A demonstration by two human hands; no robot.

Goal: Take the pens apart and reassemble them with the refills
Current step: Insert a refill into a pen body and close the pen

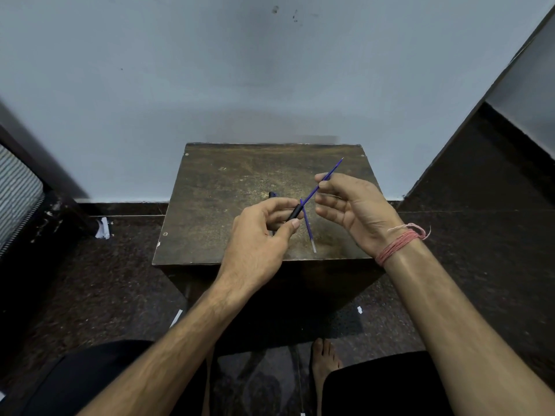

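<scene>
From my head camera, my left hand (258, 226) grips the black plastic pen barrel (293, 213) above the worn brown wooden stool (210, 205). My right hand (351, 205) pinches a thin blue refill (318, 187), its lower end at the barrel's mouth. A second blue refill (309, 232) lies on the stool. I should keep refill and bore aligned, sliding gently without bending it.

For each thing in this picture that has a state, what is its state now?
Left hand: grips the black barrel.
Right hand: pinches the blue refill.
Black barrel: held above the table, open end toward the refill.
Blue refill: held slanted, lower end at the barrel's mouth.
Second refill: lying on the table.
</scene>
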